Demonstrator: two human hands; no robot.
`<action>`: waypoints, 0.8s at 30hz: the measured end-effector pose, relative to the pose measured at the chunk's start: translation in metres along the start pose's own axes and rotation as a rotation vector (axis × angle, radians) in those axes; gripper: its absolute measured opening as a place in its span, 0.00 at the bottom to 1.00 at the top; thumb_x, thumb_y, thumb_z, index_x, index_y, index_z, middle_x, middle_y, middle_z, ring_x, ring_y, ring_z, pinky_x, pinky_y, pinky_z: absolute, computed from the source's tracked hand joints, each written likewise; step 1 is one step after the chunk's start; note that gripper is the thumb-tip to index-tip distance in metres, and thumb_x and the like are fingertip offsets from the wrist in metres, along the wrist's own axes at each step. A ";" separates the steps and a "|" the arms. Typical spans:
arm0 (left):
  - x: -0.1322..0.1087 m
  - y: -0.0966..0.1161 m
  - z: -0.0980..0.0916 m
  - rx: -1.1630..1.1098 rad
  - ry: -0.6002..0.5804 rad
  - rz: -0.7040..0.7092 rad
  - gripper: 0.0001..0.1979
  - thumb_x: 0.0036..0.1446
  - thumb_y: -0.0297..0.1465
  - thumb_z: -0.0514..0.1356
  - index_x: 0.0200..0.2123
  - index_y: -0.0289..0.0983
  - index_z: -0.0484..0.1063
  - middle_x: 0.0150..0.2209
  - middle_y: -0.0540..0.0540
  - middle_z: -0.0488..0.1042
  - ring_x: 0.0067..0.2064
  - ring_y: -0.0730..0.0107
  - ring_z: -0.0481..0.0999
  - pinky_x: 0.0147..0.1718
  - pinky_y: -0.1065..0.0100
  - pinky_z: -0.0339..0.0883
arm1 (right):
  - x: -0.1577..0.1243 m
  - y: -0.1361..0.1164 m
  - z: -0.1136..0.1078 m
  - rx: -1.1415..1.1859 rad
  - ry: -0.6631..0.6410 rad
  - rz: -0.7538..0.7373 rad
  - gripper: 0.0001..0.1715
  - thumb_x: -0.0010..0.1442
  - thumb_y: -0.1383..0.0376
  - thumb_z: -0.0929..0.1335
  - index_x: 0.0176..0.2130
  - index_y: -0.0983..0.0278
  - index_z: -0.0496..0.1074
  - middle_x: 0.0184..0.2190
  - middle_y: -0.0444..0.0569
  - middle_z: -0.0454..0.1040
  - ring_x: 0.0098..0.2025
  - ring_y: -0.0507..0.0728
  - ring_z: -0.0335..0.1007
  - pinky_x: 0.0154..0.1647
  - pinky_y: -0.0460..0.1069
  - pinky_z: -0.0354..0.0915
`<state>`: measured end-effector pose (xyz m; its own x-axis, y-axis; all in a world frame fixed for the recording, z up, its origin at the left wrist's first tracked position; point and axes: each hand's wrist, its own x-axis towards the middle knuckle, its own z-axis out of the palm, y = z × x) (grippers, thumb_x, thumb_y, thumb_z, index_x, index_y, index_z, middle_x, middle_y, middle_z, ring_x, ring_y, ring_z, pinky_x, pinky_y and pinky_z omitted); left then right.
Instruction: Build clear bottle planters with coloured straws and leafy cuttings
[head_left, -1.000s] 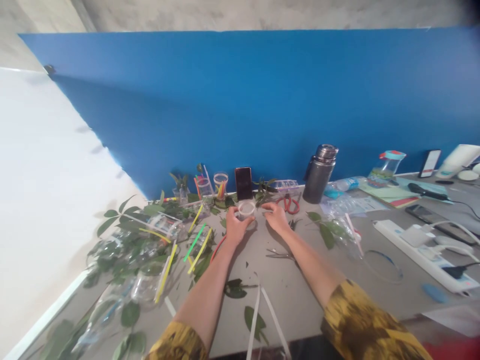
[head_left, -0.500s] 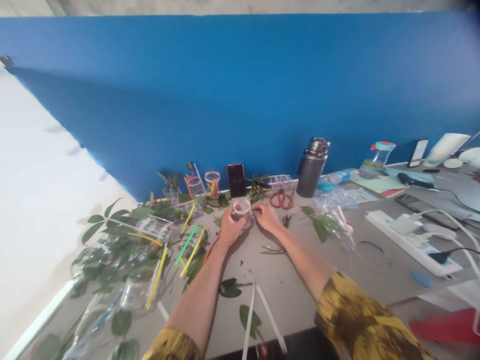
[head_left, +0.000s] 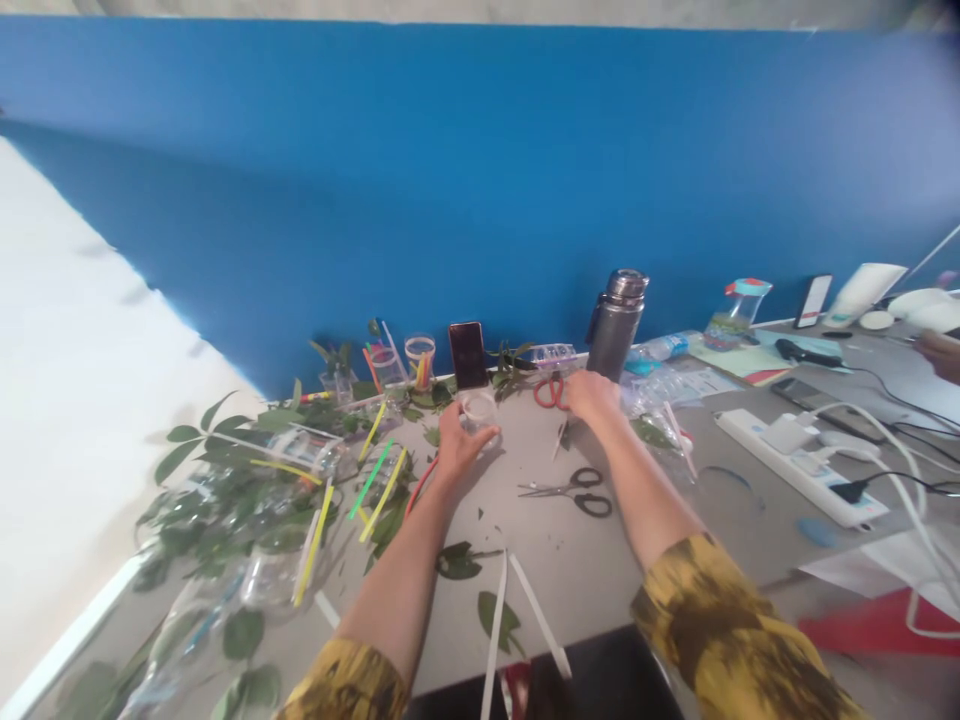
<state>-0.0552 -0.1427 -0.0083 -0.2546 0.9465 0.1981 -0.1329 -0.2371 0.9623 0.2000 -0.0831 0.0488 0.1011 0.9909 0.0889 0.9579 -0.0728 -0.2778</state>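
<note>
My left hand [head_left: 457, 445] is curled around a small clear plastic cup [head_left: 478, 406], fingers on its left side and thumb stretched across the near side. The cup stands just in front of an upright phone [head_left: 468, 355]. Further right, my right hand [head_left: 594, 398] reaches toward the back, its fingers closed at the handles of red-handled scissors [head_left: 550, 393]. Part of those handles is hidden behind the fingers. Below that forearm lie dark-handled scissors [head_left: 574, 491]. Two white strips [head_left: 536, 615] and some leaves [head_left: 459, 562] lie between my arms.
Leafy twigs, clear plastic pieces and yellow straws [head_left: 315, 545] crowd the left side. Clear cups [head_left: 420, 360] stand at the back. A dark thermos [head_left: 619, 325] rises behind my right hand. A power strip [head_left: 802, 468] lies right. Another person's hand [head_left: 941, 352] shows at the right edge.
My right hand has left the cup's side and moved right to the red-handled scissors. The dark-handled scissors are now uncovered. My left hand stays at the cup. Another person's hand has appeared far right.
</note>
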 end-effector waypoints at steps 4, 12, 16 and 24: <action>0.000 -0.009 -0.004 0.364 -0.002 0.175 0.35 0.38 0.32 0.78 0.52 0.42 0.72 0.54 0.42 0.73 0.60 0.49 0.69 0.64 0.49 0.57 | 0.010 0.031 0.000 -0.098 -0.119 0.016 0.18 0.58 0.71 0.71 0.48 0.66 0.82 0.50 0.67 0.80 0.58 0.70 0.74 0.53 0.57 0.68; 0.002 -0.009 -0.007 0.362 -0.123 0.173 0.29 0.46 0.28 0.69 0.54 0.42 0.72 0.54 0.42 0.76 0.55 0.55 0.75 0.61 0.52 0.63 | 0.008 0.045 -0.004 -0.060 -0.159 -0.098 0.09 0.57 0.72 0.71 0.33 0.61 0.82 0.48 0.58 0.81 0.57 0.69 0.72 0.54 0.58 0.67; 0.005 -0.006 -0.007 0.358 -0.141 0.152 0.20 0.47 0.27 0.67 0.46 0.40 0.75 0.46 0.44 0.79 0.48 0.57 0.78 0.54 0.55 0.69 | 0.012 0.044 -0.015 0.331 0.030 -0.191 0.07 0.61 0.65 0.69 0.37 0.61 0.80 0.39 0.52 0.81 0.44 0.61 0.75 0.46 0.53 0.68; 0.005 -0.004 -0.009 0.344 -0.154 0.134 0.16 0.50 0.32 0.68 0.44 0.40 0.75 0.42 0.45 0.80 0.44 0.59 0.78 0.50 0.56 0.71 | -0.011 -0.030 0.002 1.515 -0.237 -0.326 0.27 0.44 0.49 0.81 0.37 0.63 0.78 0.33 0.50 0.80 0.28 0.52 0.71 0.25 0.47 0.61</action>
<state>-0.0649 -0.1395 -0.0132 -0.0981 0.9401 0.3265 0.2267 -0.2983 0.9271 0.1692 -0.0912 0.0542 -0.2315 0.9457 0.2282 -0.2367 0.1728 -0.9561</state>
